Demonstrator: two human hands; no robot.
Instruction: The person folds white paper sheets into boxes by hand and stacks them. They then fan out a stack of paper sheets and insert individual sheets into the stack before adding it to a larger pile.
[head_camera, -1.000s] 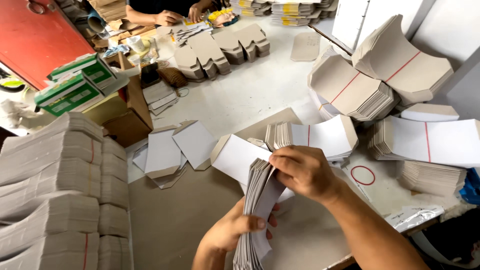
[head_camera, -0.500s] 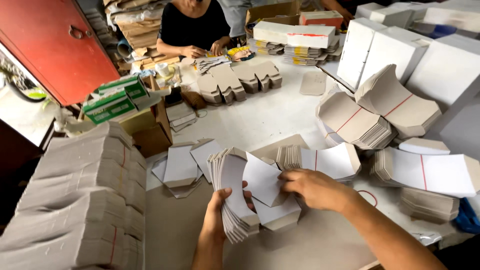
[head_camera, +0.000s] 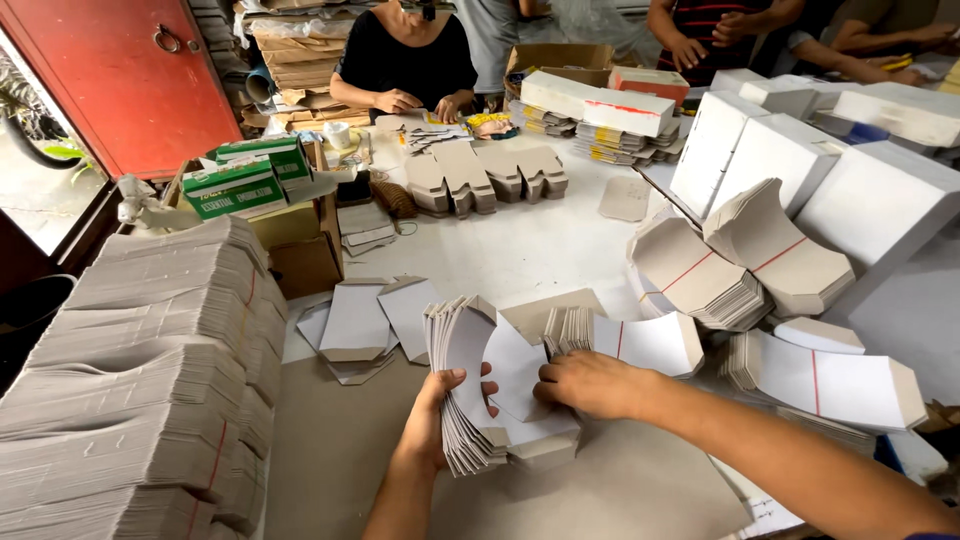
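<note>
1. Stacks of flat grey card blanks (head_camera: 150, 380) fill the near left of the table (head_camera: 520, 250), banded and piled high. Standing at the edge as they do, a knock from the left elbow could tip the top layers, I judge.
2. White boxes (head_camera: 860, 190) stand at the right. Below them lean curved fans of blanks (head_camera: 740, 260) with red lines, and a flatter pile (head_camera: 830, 380) lies nearer.
3. Green cartons (head_camera: 240, 175) sit on a brown box at the left. Loose blanks (head_camera: 365, 320) lie just beside the work. Other people's hands work at the far end, well apart.
4. Bundle (head_camera: 465, 390): a thick sheaf of white blanks, held on edge above the table, splayed at the top. The splay is the risk. If the grip loosens, the outer sheets may slide out and scatter, or the sheaf may buckle.
5. Left hand (head_camera: 440, 405) comes up from below, wrist bent, fingers closed round the sheaf's lower half with the thumb on the front sheet.
6. Right hand (head_camera: 590, 385) reaches in from the right, palm down, fingers curled and pinching one sheet (head_camera: 515, 365) that peels off the bundle's face. A hard pull could crease it.
</note>
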